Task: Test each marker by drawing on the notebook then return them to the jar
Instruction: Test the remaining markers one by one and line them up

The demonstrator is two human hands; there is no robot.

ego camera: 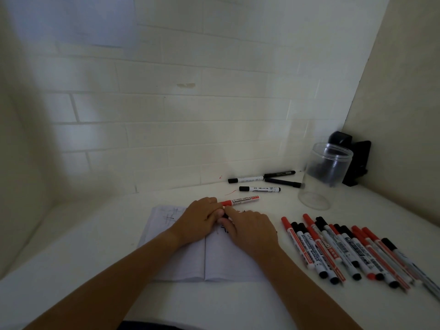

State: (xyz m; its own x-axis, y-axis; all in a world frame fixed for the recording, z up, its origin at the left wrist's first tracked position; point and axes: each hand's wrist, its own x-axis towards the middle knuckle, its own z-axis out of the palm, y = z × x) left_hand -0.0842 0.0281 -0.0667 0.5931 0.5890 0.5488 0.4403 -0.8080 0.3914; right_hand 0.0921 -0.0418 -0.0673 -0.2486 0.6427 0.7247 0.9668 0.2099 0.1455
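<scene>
An open notebook (190, 253) with a few scribbles lies on the white table. Over its top edge my two hands meet. My right hand (252, 232) curls over a black marker (224, 218) that is mostly hidden; only its dark end shows. My left hand (198, 219) pinches that dark end with curled fingers. A red whiteboard marker (241, 201) lies on the table just behind, with its red cap against my left fingertips. The clear plastic jar (326, 172) stands upright and open at the back right, with no markers in it.
Several red and black markers (352, 253) lie in a row to the right of the notebook. Several more black-capped markers (259, 188) lie near the tiled wall, left of the jar. A black device (357, 163) sits in the corner behind the jar.
</scene>
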